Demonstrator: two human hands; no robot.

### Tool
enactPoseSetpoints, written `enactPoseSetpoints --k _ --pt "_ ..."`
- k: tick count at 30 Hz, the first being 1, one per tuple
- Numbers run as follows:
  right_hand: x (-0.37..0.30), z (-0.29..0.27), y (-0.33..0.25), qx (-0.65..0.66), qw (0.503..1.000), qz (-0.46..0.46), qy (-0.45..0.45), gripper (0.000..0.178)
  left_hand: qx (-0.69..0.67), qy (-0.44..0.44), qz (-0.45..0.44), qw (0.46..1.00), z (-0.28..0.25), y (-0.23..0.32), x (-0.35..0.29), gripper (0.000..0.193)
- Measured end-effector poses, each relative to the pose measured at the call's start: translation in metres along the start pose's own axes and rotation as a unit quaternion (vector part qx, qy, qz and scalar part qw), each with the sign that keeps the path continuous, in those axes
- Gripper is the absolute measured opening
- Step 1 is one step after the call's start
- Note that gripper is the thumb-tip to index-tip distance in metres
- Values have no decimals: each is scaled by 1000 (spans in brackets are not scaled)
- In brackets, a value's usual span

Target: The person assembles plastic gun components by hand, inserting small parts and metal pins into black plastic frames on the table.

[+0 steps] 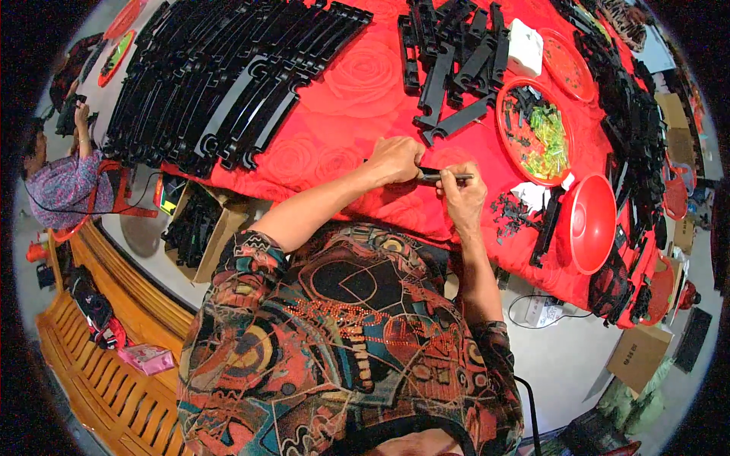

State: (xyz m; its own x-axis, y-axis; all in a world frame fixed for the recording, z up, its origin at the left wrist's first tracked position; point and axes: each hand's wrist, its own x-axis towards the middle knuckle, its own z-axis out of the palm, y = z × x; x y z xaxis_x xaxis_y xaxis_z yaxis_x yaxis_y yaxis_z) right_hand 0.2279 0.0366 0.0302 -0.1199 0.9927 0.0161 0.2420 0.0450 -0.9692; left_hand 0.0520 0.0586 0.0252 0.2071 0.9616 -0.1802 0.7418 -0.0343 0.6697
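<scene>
My left hand (pixel 397 159) is closed around one end of a slim black plastic part, just over the near edge of the red table. Close beside it, my right hand (pixel 464 199) pinches the other end of the black plastic part (pixel 431 177) between thumb and fingers. Whether a small piece is also in the right fingers I cannot make out. Beyond the hands lies a loose heap of black plastic parts (pixel 473 64). To the right, a red plate (pixel 505 144) carries small yellow-green and black pieces. Tiny black pieces (pixel 511 216) are scattered nearer to me.
Rows of long black parts (pixel 228 83) cover the table's left side. An empty red bowl (pixel 593 224) stands at the right edge, near more stacked black parts (pixel 639 144). A cardboard box (pixel 220 243) sits below the table. Another person (pixel 70 186) sits at far left, by a wooden bench (pixel 114 342).
</scene>
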Motion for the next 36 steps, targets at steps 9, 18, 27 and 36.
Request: enactPoseSetpoints --k 9,18,27,36 --pt "2 -2 14 -91 987 -127 -29 14 30 -6 -14 999 1 5 2 19" --pt "0 1 1 -105 980 -169 -28 12 40 -31 -36 998 -2 9 4 21" --pt "-2 -43 -5 191 980 -11 61 7 35 12 33 999 1 1 -12 28" --pt "-35 -32 -3 207 978 -9 -5 5 99 134 98 981 19 10 -40 29"
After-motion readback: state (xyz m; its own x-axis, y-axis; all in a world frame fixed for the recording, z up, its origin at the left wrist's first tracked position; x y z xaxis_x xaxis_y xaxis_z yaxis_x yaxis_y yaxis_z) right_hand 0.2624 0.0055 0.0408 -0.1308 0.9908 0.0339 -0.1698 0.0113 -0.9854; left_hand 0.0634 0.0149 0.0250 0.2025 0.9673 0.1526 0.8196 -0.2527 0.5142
